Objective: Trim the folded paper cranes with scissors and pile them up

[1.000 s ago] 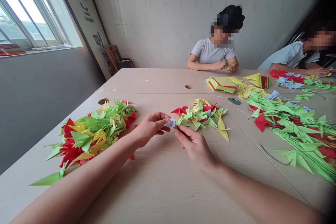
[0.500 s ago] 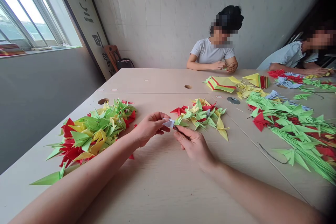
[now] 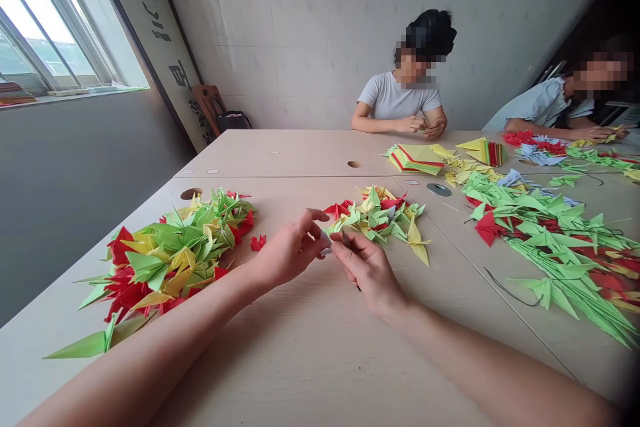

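Between my hands, above the table, is a small pale lilac folded paper piece [image 3: 326,241], mostly hidden by fingers. My left hand [image 3: 293,248] pinches it from the left, with the index finger raised and curved over it. My right hand [image 3: 369,270] is closed around a thin dark tool [image 3: 346,239]; its kind is not clear. The right thumb and fingertip meet the paper's right edge. Just behind the hands lies a small pile of folded paper cranes [image 3: 377,213] in green, red and yellow. Left of my forearm spreads a larger crane pile [image 3: 175,247].
Strings of green and red cranes [image 3: 560,240] cover the table's right side, with a black cord [image 3: 505,290] beside them. Flat folded papers [image 3: 417,157] lie farther back. Two people sit across the table [image 3: 300,153]. A lone red crane [image 3: 259,243] lies near my left wrist.
My right hand has turned its tool from pointing at the paper to a steeper angle, and its fingertips now touch the paper. My left index finger has lifted. The view has shifted slightly.
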The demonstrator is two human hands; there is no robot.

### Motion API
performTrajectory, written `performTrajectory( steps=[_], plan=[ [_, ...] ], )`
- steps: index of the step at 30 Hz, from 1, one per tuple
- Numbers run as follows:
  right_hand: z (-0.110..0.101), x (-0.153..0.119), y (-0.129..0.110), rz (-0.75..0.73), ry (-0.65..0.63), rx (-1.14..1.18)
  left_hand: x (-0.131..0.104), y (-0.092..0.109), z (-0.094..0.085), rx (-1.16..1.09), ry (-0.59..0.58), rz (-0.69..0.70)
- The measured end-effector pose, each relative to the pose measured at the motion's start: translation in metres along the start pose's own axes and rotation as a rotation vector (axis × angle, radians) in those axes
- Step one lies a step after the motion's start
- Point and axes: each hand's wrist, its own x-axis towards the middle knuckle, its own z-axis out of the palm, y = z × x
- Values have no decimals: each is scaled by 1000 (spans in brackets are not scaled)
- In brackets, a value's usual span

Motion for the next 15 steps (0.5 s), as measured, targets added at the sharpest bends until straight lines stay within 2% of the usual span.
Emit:
performTrajectory(
  steps=[6,15],
  plan=[
    [-2,0,8,-19,-72,10,-1,-1,3,33,31,52],
    [0,1,14,-197,35,-41,2,-5,5,-194,-70,46]
  ],
)
